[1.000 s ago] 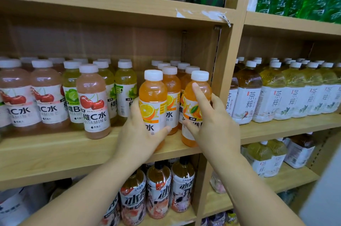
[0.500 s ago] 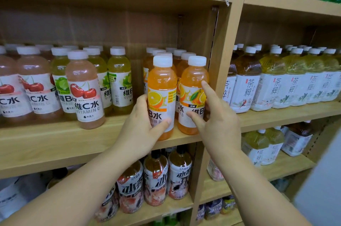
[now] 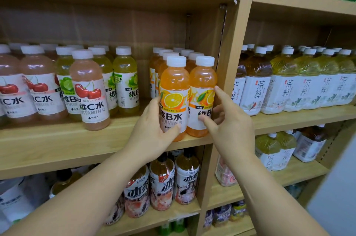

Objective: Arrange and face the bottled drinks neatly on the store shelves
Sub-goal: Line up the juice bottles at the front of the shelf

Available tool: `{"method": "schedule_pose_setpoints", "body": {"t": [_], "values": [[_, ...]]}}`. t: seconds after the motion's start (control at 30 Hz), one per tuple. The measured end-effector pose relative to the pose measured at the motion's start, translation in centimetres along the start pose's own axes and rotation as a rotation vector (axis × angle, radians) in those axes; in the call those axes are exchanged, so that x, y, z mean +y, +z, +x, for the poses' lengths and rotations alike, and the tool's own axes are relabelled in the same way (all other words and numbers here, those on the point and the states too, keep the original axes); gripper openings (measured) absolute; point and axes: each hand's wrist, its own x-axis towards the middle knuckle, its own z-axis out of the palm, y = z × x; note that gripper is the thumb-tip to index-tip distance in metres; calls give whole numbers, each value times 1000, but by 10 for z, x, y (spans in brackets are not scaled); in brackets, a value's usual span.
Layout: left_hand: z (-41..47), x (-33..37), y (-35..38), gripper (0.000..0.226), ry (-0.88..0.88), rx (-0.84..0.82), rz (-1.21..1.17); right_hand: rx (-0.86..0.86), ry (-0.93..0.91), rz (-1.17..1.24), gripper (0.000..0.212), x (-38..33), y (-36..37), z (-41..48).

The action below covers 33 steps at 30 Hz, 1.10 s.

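At 9 o'clock, cherry bottles (image 3: 90, 91) and lime bottles (image 3: 126, 81) stand on the wooden shelf (image 3: 57, 139). Centre: the left hand (image 3: 152, 130), fingers clamped on the front orange bottle (image 3: 174, 99), whose label faces forward. At 3 o'clock of it, the right hand (image 3: 229, 126), fingers apart, thumb and forefinger touching the second orange bottle (image 3: 202, 97), whose label is turned partly away. Risk, as a judgement: both bottles stand at the shelf's front edge; a hard twist could tip one off or knock the rows behind. Further right, past the upright (image 3: 229, 62), tea bottles (image 3: 285, 81) fill the adjoining bay. Store shelving above and below.
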Motion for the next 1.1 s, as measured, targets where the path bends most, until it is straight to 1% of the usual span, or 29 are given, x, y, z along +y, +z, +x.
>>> {"method": "schedule_pose_setpoints", "body": {"t": [0.07, 0.13, 0.37, 0.53, 0.63, 0.73, 0.8, 0.87, 0.93, 1.0, 1.1], "values": [[-2, -3, -8, 79, 8, -65, -17, -9, -8, 25, 82, 3, 1, 0], [-2, -4, -11, 80, 21, -87, 10, -23, 4, 19, 84, 4, 2, 2], [0, 3, -7, 88, 12, -17, 93, -60, 42, -10, 89, -4, 4, 8], [1, 7, -6, 91, -20, -26, 109, -74, 45, -31, 90, -8, 3, 8], [-4, 9, -7, 88, -29, -19, 97, -97, 33, -37, 90, -10, 0, 6], [-10, 13, -13, 88, -57, -18, 88, -99, 11, -37, 85, -11, -7, 5], [-10, 19, -24, 90, -66, 0, 108, -64, -31, -37, 75, -17, -16, 9], [-7, 30, -43, 90, -37, 41, 136, -5, -89, -18, 65, -29, -26, 19], [-3, 44, -66, 85, 24, 104, 146, 54, -163, 17, 57, -48, -36, 34], [0, 62, -91, 74, 121, 194, 160, 115, -253, 75, 54, -72, -47, 51], [8, 87, -129, 50, 318, 380, 189, 194, -378, 169, 44, -110, -63, 82]]}}
